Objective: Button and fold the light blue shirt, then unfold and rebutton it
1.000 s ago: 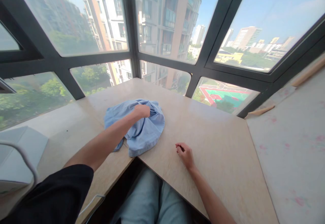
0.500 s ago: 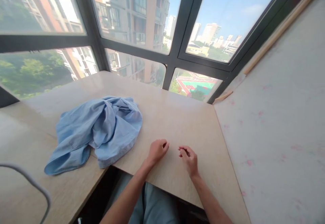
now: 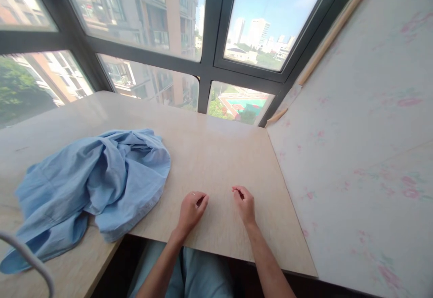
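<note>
My left hand (image 3: 193, 208) rests on the pale tabletop (image 3: 216, 153), its fingers curled into a loose fist with nothing seen inside. A short gap to its right, my right hand (image 3: 245, 204) is also curled, thumb close to the index finger, and it appears to hold nothing. Left of both hands lies a crumpled light-blue garment (image 3: 125, 185), apparently a shirt, bunched up with folds on top. Neither hand touches it; my left hand is the nearer one. Part of the garment hangs over toward the inner corner of the table edge.
A grey cable or tube (image 3: 30, 257) curves through the lower left. Dark window frames (image 3: 206, 70) stand along the far side of the table. A flowered wall (image 3: 358, 162) borders the right side. My legs (image 3: 203, 271) are under the front edge.
The view has turned to the right and a little closer, so the garment appears farther left. My hands have moved slightly apart, and both remain curled.
</note>
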The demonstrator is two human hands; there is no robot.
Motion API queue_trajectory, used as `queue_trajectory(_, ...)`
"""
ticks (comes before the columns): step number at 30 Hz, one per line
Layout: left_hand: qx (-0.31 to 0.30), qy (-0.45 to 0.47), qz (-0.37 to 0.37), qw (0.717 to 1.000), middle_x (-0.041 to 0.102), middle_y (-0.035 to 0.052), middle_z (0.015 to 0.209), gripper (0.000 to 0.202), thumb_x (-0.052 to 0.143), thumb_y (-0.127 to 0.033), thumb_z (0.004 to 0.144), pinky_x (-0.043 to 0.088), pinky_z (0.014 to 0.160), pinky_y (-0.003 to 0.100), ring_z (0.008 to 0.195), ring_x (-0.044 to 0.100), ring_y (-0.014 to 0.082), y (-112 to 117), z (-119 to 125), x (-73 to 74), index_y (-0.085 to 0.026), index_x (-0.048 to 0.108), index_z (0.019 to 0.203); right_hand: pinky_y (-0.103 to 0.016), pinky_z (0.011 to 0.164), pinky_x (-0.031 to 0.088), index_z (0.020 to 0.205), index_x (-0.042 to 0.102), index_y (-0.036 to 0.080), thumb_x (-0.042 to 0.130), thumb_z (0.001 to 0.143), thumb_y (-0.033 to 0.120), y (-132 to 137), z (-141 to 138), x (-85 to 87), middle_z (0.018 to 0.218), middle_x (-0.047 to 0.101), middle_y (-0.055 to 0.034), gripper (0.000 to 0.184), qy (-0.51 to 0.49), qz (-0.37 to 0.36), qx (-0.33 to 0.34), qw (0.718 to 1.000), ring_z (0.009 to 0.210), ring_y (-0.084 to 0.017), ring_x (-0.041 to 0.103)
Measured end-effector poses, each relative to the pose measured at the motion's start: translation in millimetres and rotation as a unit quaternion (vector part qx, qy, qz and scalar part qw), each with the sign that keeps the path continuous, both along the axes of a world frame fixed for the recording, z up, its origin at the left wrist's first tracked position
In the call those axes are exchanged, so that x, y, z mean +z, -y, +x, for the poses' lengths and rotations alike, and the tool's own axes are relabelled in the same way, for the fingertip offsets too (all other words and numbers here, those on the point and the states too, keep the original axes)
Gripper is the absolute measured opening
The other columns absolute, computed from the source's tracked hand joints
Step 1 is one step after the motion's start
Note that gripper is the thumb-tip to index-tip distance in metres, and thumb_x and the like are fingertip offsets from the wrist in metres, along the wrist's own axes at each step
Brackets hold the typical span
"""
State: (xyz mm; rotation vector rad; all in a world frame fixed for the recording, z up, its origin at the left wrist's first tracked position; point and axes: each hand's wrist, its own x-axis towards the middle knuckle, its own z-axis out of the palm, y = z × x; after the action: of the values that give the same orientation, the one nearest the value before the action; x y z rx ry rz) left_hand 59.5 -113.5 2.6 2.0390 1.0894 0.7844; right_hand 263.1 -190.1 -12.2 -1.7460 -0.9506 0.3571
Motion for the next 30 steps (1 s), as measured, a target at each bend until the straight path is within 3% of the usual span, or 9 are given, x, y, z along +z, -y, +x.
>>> queue_trajectory(30, 0.006, -0.009, 0.001, 1.0, 0.068, 0.004, 0.073, 0.024, 0.052, -0.03, 0.09, 0.041, 0.069, 0.029, 0.071, 0.058, 0.0164, 7.1, -1.7, 3.3, -0.019, 0.066, 0.073, -0.035, 0.079, 0.054, 0.088, 0.073, 0.019, 0.054, 0.082, 0.037, 4.7, 2.7, -0.8, 0.093, 0.075, -0.0104, 0.027, -0.011, -0.012, 0.015, 1.0, 0.087, -0.023, 0.069)
